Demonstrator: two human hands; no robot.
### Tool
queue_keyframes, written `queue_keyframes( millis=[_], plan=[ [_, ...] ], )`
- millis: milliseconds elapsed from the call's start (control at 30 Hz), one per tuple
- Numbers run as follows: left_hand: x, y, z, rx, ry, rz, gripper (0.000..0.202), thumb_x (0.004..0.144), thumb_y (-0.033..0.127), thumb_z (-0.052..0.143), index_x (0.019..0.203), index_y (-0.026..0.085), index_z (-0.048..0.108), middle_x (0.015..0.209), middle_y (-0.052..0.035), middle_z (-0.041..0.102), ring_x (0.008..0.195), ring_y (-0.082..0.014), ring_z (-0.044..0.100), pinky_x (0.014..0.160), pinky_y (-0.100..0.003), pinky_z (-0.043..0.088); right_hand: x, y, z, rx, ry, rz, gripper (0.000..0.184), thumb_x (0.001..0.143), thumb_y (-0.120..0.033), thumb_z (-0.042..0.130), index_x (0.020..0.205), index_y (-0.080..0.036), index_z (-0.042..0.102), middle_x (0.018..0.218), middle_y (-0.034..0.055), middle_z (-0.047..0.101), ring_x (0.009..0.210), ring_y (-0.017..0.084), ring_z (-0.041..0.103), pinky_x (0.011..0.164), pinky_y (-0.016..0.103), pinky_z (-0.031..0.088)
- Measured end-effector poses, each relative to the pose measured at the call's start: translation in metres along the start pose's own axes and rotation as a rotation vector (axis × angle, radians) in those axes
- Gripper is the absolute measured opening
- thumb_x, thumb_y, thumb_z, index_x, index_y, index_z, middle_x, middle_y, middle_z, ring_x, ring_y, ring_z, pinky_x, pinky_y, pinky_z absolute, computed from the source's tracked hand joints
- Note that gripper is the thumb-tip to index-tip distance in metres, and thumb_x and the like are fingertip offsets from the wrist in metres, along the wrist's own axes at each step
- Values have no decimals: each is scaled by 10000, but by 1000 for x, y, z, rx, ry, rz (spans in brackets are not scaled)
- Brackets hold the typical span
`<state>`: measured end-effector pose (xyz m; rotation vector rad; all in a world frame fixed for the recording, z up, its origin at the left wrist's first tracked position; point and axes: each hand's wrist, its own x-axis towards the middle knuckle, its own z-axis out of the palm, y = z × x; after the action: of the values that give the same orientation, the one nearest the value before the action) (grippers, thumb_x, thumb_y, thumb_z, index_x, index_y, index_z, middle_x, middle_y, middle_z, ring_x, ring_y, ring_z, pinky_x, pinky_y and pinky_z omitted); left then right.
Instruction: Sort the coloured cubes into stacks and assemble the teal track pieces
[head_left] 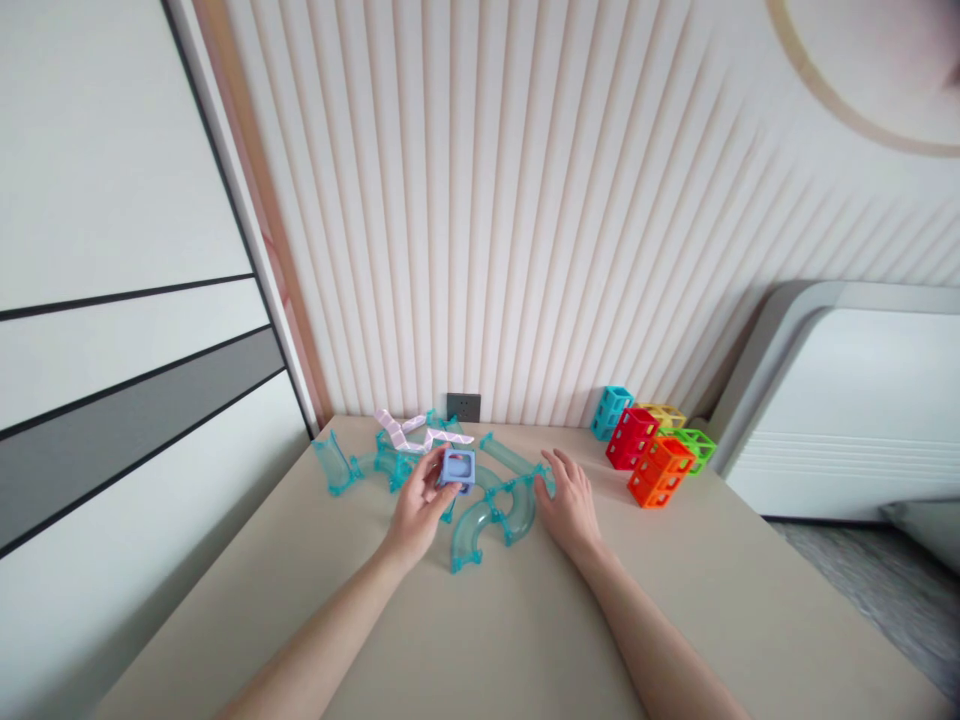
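On your far L a tall white cabinet w/ dark lines borders the beige table. On the table, at its L back part, you have first a wide teal pc., see-through, and next to it more teal track pcs., which run toward the middle. Over and among them lie the pale lilac zigzag pcs., just behind your L hand. This hand is closed, w/ thumb and fingers gripping the blue block, a small square frame, approx. at the middle of the track group. Hand and block cover some teal parts, so I cannot tell how these connect there. Behind, low on the wall, is a black socket. To the R of the block lie a curved teal channel, nearer to you, and a straight teal channel, farther back; they fill the space btwn. your hands. Your R hand is open, palm down, w/ no obj. visible in it; its fingers are by the teal ends, but contact I cannot tell. Farther R, apart from this hand, stand block stacks: cyan stack, red stack, orange stack, yellow stack partly hidden behind, and green stack.
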<state>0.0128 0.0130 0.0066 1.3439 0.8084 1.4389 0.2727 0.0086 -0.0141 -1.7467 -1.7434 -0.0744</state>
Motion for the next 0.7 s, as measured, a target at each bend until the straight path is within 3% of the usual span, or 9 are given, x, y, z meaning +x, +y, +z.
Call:
queue_keyframes(
  millis=[133, 333, 433, 567, 700],
  plan=[
    [-17, -9, 11, 3, -113, 13, 508, 872, 392, 691, 1306, 237, 479, 1336, -127, 597, 1232, -270, 614, 1033, -421, 515, -9, -24, -10, 246, 31, -223, 314, 1008, -323, 426, 1245, -224, 607, 1232, 123, 652, 1171, 265, 587, 1047, 450, 439],
    [-30, -8, 12, 58, -160, 63, 423, 881, 323, 683, 1243, 256, 475, 1365, -117, 539, 1275, -263, 571, 1050, -427, 503, -30, -58, -12, 517, -196, -443, 314, 1013, -338, 474, 1298, -235, 553, 1200, 117, 663, 1097, 245, 622, 976, 401, 491],
    [-30, -13, 12, 128, -154, 101, 418, 869, 276, 688, 1225, 259, 470, 1354, -110, 537, 1280, -263, 560, 1048, -435, 505, -32, -66, -11, 639, -256, -456, 302, 1004, -381, 502, 1247, -219, 580, 1187, 120, 661, 1077, 239, 632, 968, 385, 502],
    [-32, -20, 11, 263, -157, 148, 326, 882, 208, 625, 1185, 247, 512, 1424, -122, 481, 1357, -273, 488, 1054, -436, 503, -32, -69, -10, 716, -237, -382, 209, 997, -366, 539, 1110, -217, 633, 1160, 110, 656, 1084, 220, 634, 973, 357, 507],
    [-38, -18, 12, 283, -224, 89, 559, 891, 261, 631, 1406, 259, 411, 1504, -151, 444, 1353, -294, 512, 1079, -464, 495, -31, -65, -7, 735, -174, -371, 175, 991, -342, 555, 1096, -229, 638, 1210, 117, 647, 1119, 224, 636, 987, 363, 507]
  ],
)
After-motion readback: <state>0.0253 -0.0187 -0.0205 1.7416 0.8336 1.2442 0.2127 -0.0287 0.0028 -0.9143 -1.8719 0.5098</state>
